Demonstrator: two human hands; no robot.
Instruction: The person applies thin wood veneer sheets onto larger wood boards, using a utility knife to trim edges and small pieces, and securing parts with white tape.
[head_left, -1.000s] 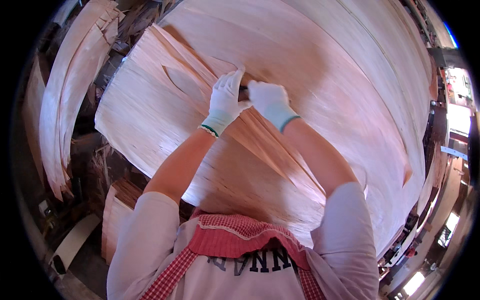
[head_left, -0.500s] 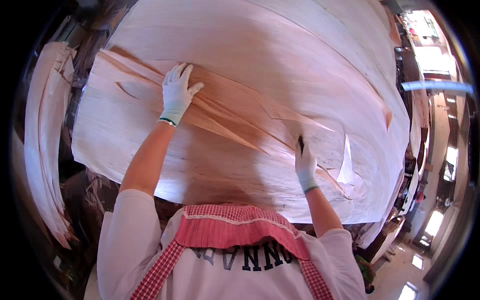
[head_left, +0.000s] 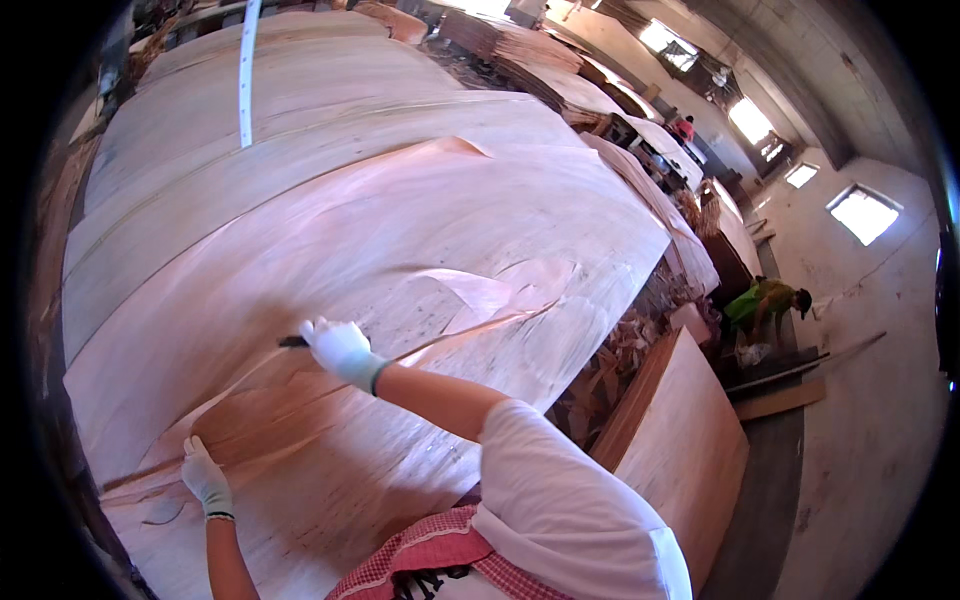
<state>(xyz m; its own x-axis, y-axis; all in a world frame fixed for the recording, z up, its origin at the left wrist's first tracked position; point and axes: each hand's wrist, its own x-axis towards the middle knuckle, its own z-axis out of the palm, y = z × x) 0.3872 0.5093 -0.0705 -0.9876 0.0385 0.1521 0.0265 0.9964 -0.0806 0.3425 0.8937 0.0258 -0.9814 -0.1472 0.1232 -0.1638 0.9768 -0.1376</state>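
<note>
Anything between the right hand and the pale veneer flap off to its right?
Nothing visible: just veneer surface between the right hand and the pale flap. The dark tool juts leftward, away from it.

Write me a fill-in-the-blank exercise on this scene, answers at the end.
The left hand touches thin sheets of ____.
The right hand wears a glove that is mainly ____.
Only the ____ hand holds a dark tool.
The ____ hand is lower in the picture.

Missing words: wood; white; right; left.
</note>
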